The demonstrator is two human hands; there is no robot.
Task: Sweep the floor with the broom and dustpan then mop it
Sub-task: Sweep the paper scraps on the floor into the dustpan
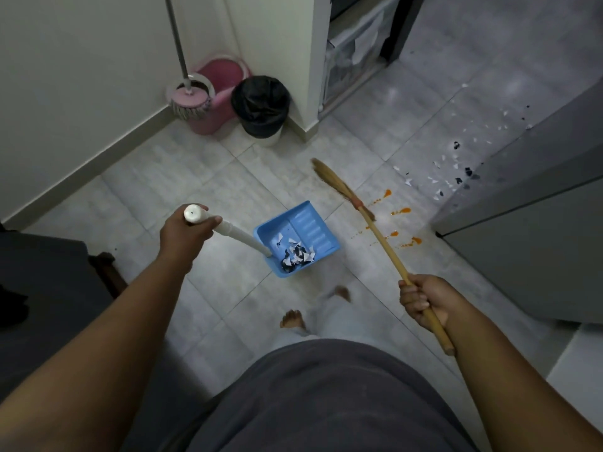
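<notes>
A dim tiled corner, hemmed in by pale walls and grey cabinets.

Pale grey floor tiles (182, 177) run on the diagonal, catching soft glints of overhead light far right. A cream wall (75, 76) with a beige skirting board (98, 158) closes the left side and meets a jutting wall corner (293, 44). Just past that corner stands a shelving unit (355, 57) holding translucent drawers. A grey cabinet (528, 223) fills the right edge, and dark furniture (49, 282) sits low at the left.
</notes>
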